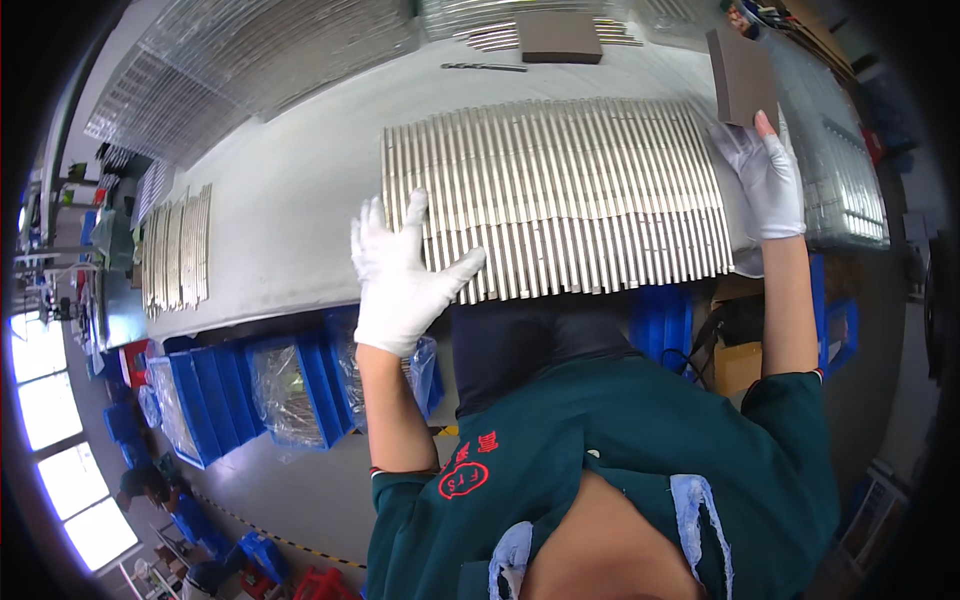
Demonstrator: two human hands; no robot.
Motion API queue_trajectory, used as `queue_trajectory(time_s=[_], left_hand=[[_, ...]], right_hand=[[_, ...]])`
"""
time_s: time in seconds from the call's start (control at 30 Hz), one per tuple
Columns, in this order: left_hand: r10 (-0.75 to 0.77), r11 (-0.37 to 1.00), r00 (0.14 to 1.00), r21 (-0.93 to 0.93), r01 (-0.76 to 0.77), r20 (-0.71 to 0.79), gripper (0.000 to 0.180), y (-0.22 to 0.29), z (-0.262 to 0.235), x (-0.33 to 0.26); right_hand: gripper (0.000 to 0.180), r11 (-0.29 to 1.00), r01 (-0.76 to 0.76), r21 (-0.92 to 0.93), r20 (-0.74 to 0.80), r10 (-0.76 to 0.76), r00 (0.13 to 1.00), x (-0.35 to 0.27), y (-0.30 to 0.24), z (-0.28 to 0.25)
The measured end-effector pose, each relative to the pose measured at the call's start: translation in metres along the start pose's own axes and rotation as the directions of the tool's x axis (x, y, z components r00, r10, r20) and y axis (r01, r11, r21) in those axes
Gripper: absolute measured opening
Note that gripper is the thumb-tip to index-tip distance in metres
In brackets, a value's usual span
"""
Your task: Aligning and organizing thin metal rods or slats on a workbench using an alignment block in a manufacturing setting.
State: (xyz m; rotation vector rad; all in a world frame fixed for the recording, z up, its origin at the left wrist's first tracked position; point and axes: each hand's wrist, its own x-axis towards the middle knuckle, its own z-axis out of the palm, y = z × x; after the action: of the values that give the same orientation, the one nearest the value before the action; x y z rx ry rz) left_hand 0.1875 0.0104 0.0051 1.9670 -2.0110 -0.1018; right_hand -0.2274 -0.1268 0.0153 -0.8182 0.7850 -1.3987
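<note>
While the left hand [400, 285] spreads wide over the left edge of the rods [570, 185], I see the right hand [772, 180] gripping a block [745, 75].

Clear trays [270, 60] cut off, blue bins [216, 405] part-hidden

The white-gloved left hand [400, 285] is held palm down, its fingers [415, 210] spread toward the far side and its thumb [464, 269] stretched right. The right hand [774, 190], also gloved, is extended farther, closed in a grip, one fingertip [765, 124] bared. Both forearms [790, 305] are bared.
</note>
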Motion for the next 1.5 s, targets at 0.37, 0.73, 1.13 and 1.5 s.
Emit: queue_trajectory(time_s=[0.37,0.73,1.13,1.5], left_hand=[[0.008,1.0,1.0,0.002,-0.008,0.005,0.094,-0.002,0.002,0.0],[-0.03,1.0,0.999,0.009,0.03,0.019,0.095,-0.001,0.001,-0.001],[-0.016,0.998,1.0,-0.057,0.016,-0.005,0.096,-0.002,0.002,-0.003],[-0.489,0.056,0.868,-0.996,-0.062,-0.082,0.054,-0.037,0.003,-0.006]], right_hand=[[0.058,0.997,-0.001,-0.078,-0.232,-0.017,0.972,-0.005,0.006,0.002],[0.067,0.65,0.375,-0.661,-0.004,-0.503,0.865,-0.002,0.017,0.042],[0.062,0.477,0.506,-0.719,0.209,-0.546,0.811,0.048,0.056,0.019],[0.061,0.454,0.433,-0.778,0.181,-0.499,0.848,0.049,0.051,0.018]])
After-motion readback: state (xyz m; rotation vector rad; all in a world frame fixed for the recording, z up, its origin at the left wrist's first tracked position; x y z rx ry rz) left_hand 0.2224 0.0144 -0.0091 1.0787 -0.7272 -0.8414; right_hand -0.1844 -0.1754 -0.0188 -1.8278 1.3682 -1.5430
